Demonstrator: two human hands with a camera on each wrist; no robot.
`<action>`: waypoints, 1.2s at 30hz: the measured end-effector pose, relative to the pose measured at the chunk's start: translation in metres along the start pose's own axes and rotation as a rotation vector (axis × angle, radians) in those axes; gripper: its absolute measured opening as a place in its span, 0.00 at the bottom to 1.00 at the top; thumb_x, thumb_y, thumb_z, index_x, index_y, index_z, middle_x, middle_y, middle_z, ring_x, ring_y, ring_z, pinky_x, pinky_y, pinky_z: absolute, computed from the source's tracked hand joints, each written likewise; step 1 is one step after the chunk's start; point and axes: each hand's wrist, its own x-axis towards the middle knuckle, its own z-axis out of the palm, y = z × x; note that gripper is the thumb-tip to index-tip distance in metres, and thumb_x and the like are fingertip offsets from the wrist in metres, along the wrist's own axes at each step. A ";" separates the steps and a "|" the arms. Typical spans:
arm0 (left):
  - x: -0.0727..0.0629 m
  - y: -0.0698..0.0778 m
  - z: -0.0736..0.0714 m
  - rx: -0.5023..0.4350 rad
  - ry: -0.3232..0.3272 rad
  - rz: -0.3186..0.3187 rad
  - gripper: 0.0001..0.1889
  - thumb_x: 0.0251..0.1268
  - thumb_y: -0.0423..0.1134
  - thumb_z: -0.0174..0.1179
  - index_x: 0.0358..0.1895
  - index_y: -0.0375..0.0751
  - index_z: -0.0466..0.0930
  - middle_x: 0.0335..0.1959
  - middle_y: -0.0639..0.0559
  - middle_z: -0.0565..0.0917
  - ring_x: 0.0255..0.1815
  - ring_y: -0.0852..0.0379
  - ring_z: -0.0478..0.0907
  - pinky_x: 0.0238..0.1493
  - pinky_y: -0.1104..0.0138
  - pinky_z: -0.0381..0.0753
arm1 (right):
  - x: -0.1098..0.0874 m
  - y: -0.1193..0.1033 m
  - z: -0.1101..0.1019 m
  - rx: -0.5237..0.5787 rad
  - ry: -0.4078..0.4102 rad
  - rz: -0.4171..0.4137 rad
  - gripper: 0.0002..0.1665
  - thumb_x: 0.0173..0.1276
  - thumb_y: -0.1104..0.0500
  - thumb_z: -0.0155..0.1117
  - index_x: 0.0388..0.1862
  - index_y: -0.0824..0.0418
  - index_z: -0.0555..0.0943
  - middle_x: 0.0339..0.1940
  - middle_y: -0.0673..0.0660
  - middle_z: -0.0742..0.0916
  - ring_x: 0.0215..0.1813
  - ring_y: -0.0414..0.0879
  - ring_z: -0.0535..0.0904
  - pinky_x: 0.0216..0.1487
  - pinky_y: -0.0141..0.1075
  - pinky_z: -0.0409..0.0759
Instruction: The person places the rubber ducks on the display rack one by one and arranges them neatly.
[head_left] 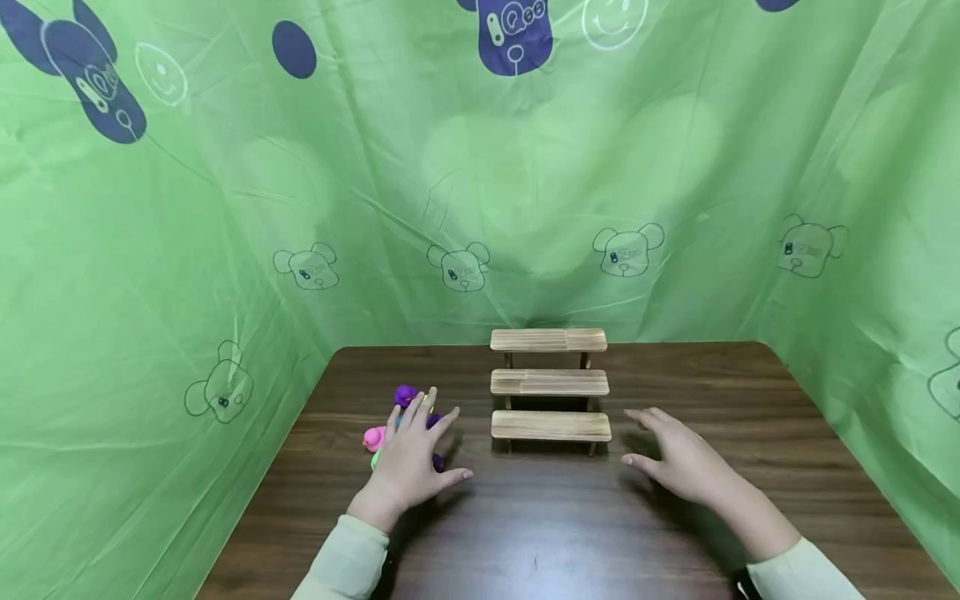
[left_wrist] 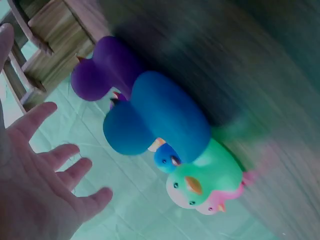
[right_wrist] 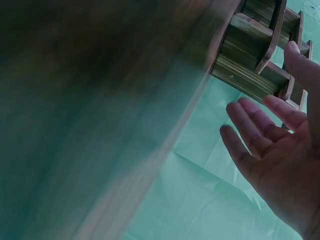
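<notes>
My left hand (head_left: 408, 467) hovers with spread fingers over a cluster of rubber ducks at the left of the table, partly hiding them. Around its fingers in the head view show a purple duck (head_left: 405, 395) and a pink duck (head_left: 374, 438). From the left wrist, a blue duck (left_wrist: 172, 117) stands beside another purple one, with a green duck (left_wrist: 220, 170) close by. The palm holds nothing. Right of a three-tier wooden stand (head_left: 551, 426), my right hand (head_left: 686, 458) is held with extended fingers and nothing in its grasp.
The stand's top shelf (head_left: 547, 340) is near the far edge of the dark wooden table (head_left: 555, 533). A green patterned curtain (head_left: 540, 167) closes off the back and both sides.
</notes>
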 end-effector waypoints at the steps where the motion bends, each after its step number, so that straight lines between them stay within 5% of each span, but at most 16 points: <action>1: -0.001 -0.002 0.000 -0.014 0.003 -0.004 0.53 0.49 0.81 0.66 0.78 0.59 0.72 0.84 0.41 0.56 0.84 0.40 0.51 0.80 0.38 0.48 | 0.003 0.000 0.001 0.026 -0.009 0.008 0.44 0.65 0.50 0.80 0.74 0.63 0.73 0.63 0.65 0.83 0.62 0.64 0.81 0.61 0.64 0.79; 8: -0.006 -0.016 -0.003 -0.092 0.072 0.001 0.40 0.51 0.73 0.73 0.62 0.52 0.85 0.74 0.40 0.72 0.75 0.38 0.67 0.69 0.39 0.68 | 0.019 0.007 0.009 0.154 -0.036 0.012 0.43 0.64 0.56 0.81 0.74 0.64 0.73 0.60 0.63 0.85 0.58 0.60 0.84 0.58 0.59 0.81; 16: -0.013 -0.031 -0.010 -0.145 0.094 -0.075 0.35 0.48 0.64 0.80 0.58 0.50 0.87 0.66 0.42 0.79 0.64 0.41 0.75 0.57 0.43 0.71 | 0.032 0.009 0.018 0.257 -0.069 -0.006 0.42 0.62 0.60 0.82 0.72 0.67 0.74 0.56 0.63 0.87 0.57 0.61 0.85 0.59 0.59 0.82; 26: -0.021 -0.049 -0.019 -0.174 0.039 -0.144 0.30 0.44 0.62 0.83 0.49 0.51 0.89 0.44 0.56 0.82 0.46 0.53 0.75 0.44 0.54 0.72 | 0.043 0.008 0.019 0.261 -0.140 0.023 0.36 0.64 0.58 0.81 0.68 0.65 0.77 0.48 0.53 0.89 0.51 0.52 0.86 0.54 0.53 0.85; 36: -0.024 -0.051 -0.013 -0.234 -0.054 -0.157 0.23 0.50 0.57 0.83 0.48 0.56 0.92 0.41 0.57 0.84 0.47 0.50 0.78 0.47 0.57 0.70 | 0.052 0.005 0.017 0.266 -0.154 0.032 0.30 0.65 0.58 0.80 0.63 0.64 0.80 0.42 0.51 0.88 0.45 0.48 0.86 0.48 0.47 0.85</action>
